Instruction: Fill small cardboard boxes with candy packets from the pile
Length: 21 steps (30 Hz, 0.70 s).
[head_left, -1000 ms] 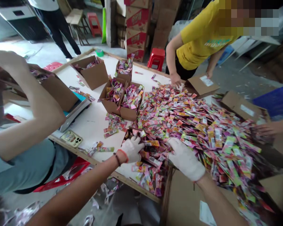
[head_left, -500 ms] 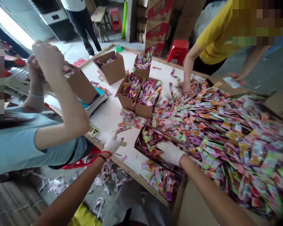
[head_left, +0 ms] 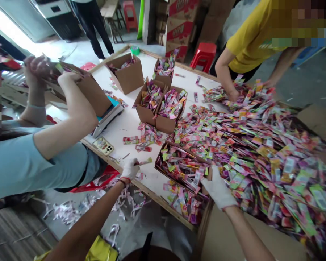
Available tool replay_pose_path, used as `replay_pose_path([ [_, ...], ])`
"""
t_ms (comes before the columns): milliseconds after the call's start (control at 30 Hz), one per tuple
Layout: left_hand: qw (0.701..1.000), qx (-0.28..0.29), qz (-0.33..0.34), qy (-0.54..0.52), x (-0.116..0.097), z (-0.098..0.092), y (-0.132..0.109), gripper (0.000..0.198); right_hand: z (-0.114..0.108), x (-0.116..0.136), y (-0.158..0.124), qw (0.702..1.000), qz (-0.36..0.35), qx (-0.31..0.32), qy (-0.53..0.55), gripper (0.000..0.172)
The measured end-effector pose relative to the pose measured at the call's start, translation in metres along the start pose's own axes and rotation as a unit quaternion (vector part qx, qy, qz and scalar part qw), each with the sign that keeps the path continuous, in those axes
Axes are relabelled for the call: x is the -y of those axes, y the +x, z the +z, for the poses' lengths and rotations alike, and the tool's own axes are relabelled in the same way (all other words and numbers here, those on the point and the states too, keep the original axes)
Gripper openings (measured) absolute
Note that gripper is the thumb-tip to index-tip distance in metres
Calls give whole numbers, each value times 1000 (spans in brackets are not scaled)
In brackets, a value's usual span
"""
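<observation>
Hands in white gloves worked at a box (head_left: 159, 158) of sachets on the tabletop (head_left: 125, 127).
The left hand (head_left: 130, 168) sat at the tabletop's near edge, its fingers pinched narrow on one green sachet (head_left: 146, 161) lying just left of the box. The right hand (head_left: 217, 188) was closed on the box's near right corner, and the box, filled with sachets, stood against a broad pile (head_left: 260, 145) that covered the tabletop's right side. Loose sachets lay beyond the left hand, with a phone (head_left: 104, 145) and a scale (head_left: 108, 115) further left. Two smaller filled boxes (head_left: 163, 112) stood behind them. A person in blue (head_left: 21, 163) held another box (head_left: 93, 94) up on the left; a person in yellow (head_left: 250, 40) had both hands in the pile's far edge.
</observation>
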<state>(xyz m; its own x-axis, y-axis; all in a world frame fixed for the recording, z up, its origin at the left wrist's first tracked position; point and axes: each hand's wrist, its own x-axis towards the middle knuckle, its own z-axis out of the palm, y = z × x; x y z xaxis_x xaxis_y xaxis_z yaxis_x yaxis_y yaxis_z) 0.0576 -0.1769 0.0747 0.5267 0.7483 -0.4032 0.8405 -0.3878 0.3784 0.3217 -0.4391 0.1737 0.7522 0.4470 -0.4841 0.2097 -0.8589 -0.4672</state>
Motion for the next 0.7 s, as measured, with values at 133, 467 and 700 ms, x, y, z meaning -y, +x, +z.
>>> replay_pose_path([
  [133, 975, -126, 156, -93, -61, -67, -20, 10, 11, 3, 11, 998, 62, 16, -15, 63],
  [467, 888, 177, 392, 160, -224, -29, -11, 28, -11, 2, 16, 991, -51, 3, 124, 65],
  [700, 940, -154, 195, -232, -120, -61, -72, 39, -10, 20, 17, 994, -72, 71, 49, 30],
])
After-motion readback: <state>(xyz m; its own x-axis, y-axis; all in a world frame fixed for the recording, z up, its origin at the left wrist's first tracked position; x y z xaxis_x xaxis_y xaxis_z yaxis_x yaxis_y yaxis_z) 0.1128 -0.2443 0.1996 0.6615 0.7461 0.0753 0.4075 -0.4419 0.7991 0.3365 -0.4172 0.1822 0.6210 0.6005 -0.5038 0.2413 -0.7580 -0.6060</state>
